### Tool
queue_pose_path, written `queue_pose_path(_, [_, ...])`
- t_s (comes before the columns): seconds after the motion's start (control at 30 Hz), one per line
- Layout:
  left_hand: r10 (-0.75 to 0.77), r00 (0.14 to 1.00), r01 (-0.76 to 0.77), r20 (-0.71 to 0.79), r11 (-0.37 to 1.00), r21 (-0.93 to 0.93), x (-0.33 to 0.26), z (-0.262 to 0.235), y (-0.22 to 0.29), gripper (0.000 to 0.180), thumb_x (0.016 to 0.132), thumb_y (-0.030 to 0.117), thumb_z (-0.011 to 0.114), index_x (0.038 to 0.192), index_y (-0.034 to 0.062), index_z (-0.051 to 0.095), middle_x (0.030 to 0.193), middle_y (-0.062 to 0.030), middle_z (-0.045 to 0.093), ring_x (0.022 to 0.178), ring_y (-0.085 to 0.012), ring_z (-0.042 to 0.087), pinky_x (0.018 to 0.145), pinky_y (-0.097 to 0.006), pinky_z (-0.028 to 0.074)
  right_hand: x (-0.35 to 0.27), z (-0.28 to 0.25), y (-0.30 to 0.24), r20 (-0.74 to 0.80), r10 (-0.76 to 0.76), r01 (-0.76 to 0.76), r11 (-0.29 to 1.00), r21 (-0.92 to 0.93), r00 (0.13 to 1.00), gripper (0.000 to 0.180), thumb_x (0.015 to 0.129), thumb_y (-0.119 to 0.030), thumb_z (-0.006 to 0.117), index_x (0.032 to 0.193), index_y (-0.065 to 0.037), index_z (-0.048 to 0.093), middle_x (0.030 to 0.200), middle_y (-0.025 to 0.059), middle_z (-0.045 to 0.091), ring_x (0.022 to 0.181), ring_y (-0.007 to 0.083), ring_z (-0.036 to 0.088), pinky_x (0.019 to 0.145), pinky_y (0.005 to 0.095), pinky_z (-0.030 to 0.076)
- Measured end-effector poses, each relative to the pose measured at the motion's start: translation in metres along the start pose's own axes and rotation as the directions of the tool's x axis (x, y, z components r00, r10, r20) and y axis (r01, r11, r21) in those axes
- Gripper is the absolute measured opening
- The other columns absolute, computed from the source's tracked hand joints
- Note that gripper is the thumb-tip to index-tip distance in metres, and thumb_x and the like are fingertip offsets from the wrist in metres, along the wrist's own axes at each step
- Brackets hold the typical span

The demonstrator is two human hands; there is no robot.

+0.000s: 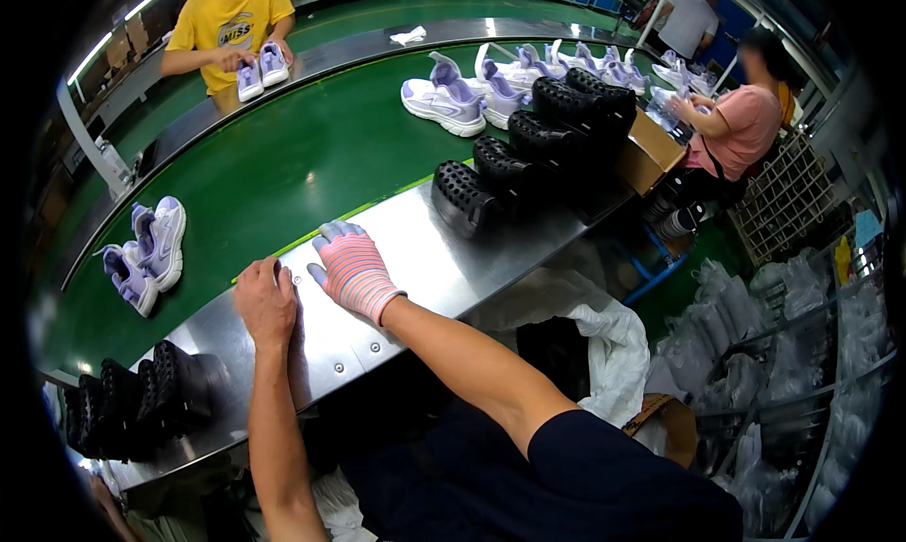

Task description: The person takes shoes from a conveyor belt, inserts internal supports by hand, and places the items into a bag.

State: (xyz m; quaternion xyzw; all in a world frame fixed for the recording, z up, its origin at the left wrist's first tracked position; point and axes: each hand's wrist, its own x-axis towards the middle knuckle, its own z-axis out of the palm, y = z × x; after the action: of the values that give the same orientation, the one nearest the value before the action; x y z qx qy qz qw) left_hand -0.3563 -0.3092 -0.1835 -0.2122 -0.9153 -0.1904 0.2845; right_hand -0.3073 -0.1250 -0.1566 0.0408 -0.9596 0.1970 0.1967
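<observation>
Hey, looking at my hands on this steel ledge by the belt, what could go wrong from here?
1. Your bare left hand and gloved right hand rest flat on the steel ledge right beside the green belt; fingers may stray onto it.
2. The black perforated moulds are stacked near the ledge's outer edge and might topple off.
3. The lilac shoe pair on the belt sits out of easy reach and might get missed.

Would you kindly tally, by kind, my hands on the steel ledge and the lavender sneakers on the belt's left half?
Bare left hand: 1
Gloved right hand: 1
Lavender sneakers lying loose: 2
Lavender sneakers under the yellow-shirted person's hands: 2
Total: 6
</observation>
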Motion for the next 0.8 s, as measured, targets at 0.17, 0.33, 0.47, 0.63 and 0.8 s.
queue_pose_path(0.17, [0.028, 0.996, -0.034, -0.089, 0.997, -0.073, 0.005, 0.008, 0.004, 0.023, 0.087, 0.016, 0.07, 0.107, 0.0035, 0.071, 0.105, -0.0164, 0.068, 0.104, -0.0364, 0.063, 0.092, -0.05, 0.048, 0.002, 0.01, 0.01, -0.081, -0.03, 0.027, 0.999, -0.039, 0.996, 0.039, 0.091, -0.033, 0.071, 0.113, -0.001, 0.071, 0.127, 0.0209, 0.066, 0.122, 0.0376, 0.06, 0.108, 0.0488, 0.045])
queue_pose_path(0.33, [0.024, 0.984, -0.055, -0.177, 0.983, -0.173, 0.003, -0.013, 0.007, 0.024, 0.087, 0.01, 0.071, 0.11, 0.0027, 0.071, 0.109, -0.0164, 0.07, 0.104, -0.0361, 0.065, 0.094, -0.047, 0.051, 0.007, -0.002, -0.008, 0.018, -0.007, 0.008, 0.998, -0.056, 1.0, 0.042, 0.092, -0.036, 0.071, 0.118, -0.002, 0.071, 0.131, 0.0186, 0.065, 0.127, 0.036, 0.059, 0.111, 0.0482, 0.043])
queue_pose_path(0.47, [0.044, 0.985, 0.097, 0.168, 0.663, -0.742, -0.027, -0.077, 0.069, 0.017, 0.088, 0.004, 0.072, 0.105, 0.0022, 0.074, 0.094, -0.0145, 0.073, 0.084, -0.025, 0.07, 0.077, -0.034, 0.057, 0.007, 0.013, 0.004, -0.008, -0.025, 0.024, 0.999, -0.036, 1.0, 0.035, 0.089, -0.032, 0.072, 0.11, -0.003, 0.07, 0.126, 0.0188, 0.066, 0.125, 0.0378, 0.059, 0.11, 0.0494, 0.044])
queue_pose_path(0.63, [0.862, 0.416, 0.258, 0.291, 0.195, -0.946, -0.092, -0.18, 0.128, 0.023, 0.1, 0.022, 0.067, 0.111, 0.0015, 0.07, 0.101, -0.0138, 0.069, 0.096, -0.033, 0.066, 0.086, -0.042, 0.054, 0.005, -0.002, 0.003, 0.053, 0.033, -0.031, 0.999, -0.034, 0.998, 0.041, 0.093, -0.032, 0.071, 0.122, -0.003, 0.071, 0.138, 0.0199, 0.063, 0.135, 0.0366, 0.054, 0.117, 0.049, 0.04])
queue_pose_path(0.8, [0.926, 0.188, 0.642, 0.326, 0.135, -0.754, -0.16, -0.203, 0.139, 0.04, 0.101, 0.028, 0.068, 0.129, -0.0006, 0.066, 0.135, -0.0209, 0.063, 0.128, -0.0384, 0.057, 0.112, -0.049, 0.043, 0.002, 0.003, -0.001, 0.035, 0.022, -0.021, 0.999, -0.027, 0.999, 0.041, 0.093, -0.031, 0.07, 0.122, -0.003, 0.07, 0.138, 0.0192, 0.063, 0.135, 0.0363, 0.054, 0.117, 0.0487, 0.04])
